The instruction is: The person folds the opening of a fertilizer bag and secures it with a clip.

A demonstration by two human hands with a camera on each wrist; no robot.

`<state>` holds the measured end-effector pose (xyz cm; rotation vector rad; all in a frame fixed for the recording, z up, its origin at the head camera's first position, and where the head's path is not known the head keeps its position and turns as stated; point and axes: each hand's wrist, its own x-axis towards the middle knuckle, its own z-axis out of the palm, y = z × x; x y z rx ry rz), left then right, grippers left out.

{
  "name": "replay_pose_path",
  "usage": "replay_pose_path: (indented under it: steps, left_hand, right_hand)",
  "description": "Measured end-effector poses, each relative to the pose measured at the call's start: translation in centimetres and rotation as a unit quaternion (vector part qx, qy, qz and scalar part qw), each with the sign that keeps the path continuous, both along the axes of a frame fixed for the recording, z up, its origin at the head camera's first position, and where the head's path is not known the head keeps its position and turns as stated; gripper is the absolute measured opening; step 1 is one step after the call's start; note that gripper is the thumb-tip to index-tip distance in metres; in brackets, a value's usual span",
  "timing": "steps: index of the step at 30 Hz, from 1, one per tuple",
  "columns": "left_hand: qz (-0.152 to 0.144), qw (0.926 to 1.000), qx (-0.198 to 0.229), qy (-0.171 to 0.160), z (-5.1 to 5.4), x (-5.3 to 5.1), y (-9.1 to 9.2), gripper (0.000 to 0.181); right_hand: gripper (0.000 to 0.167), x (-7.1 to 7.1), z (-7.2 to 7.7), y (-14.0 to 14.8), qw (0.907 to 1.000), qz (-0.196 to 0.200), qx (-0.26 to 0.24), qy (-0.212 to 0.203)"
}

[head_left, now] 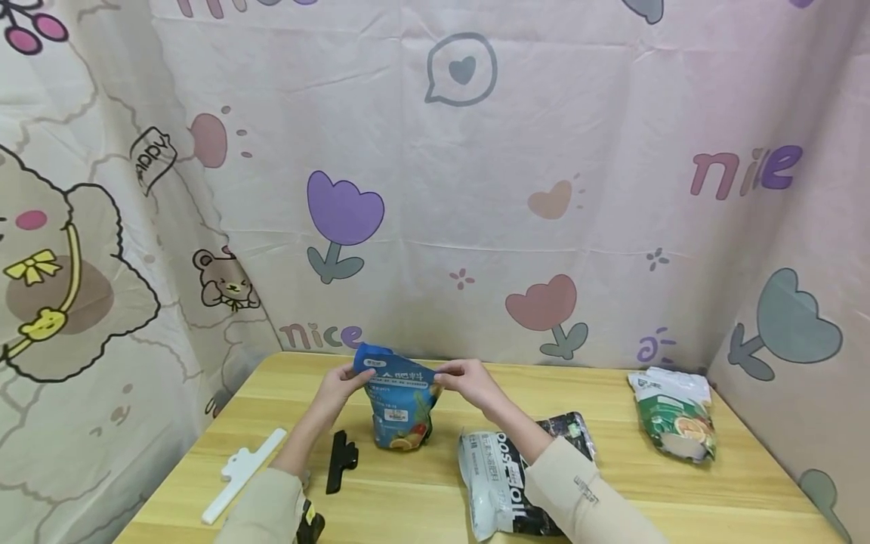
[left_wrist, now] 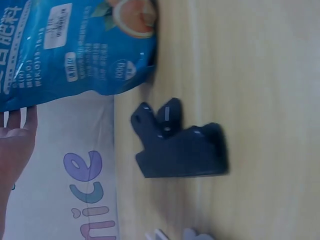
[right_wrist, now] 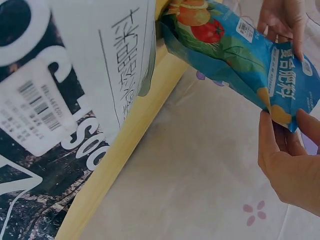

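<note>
A blue fertilizer bag [head_left: 401, 408] printed with fruit and vegetables stands upright on the table, its top held between both hands. My left hand [head_left: 340, 389] pinches the upper left edge, where the top looks folded over. The upper right corner is pinched between the thumb and fingers of my right hand [right_wrist: 292, 160]. Just left of the bag lies a black clip [left_wrist: 182, 150], touched by neither hand. Under the right forearm is a black and white bag [head_left: 489, 480], partly covered by the sleeve.
On the left of the wooden table [head_left: 408, 506] lies a long white clip [head_left: 243, 474]. Another dark clip with a yellow patch [head_left: 310, 523] is partly hidden by the left sleeve. A green and white bag [head_left: 674, 415] lies at the right. Printed cloth [head_left: 462, 189] hangs behind.
</note>
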<state>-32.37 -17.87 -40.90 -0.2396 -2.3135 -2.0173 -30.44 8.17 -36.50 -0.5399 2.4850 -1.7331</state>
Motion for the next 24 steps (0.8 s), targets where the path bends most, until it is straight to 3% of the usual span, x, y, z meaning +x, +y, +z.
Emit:
replay_pose_path:
  steps: [7,19,24]
  left_hand:
    - [-0.010,1.0000,-0.001,0.000,0.55,-0.36,-0.08,0.037]
    - [0.030,0.9993,0.010,-0.018,0.81,0.11,0.64,0.035]
    - [0.037,0.9990,0.002,-0.026,1.08,0.16,0.82,0.041]
  right_hand:
    - [0.023,-0.25,-0.20,-0.11,0.9999,-0.006,-0.006,0.010]
    - [0.021,-0.27,-0.37,-0.43,0.9983,-0.021,-0.044,-0.031]
    - [0.021,-0.50,-0.53,-0.53,0.9968,-0.025,-0.062,-0.045]
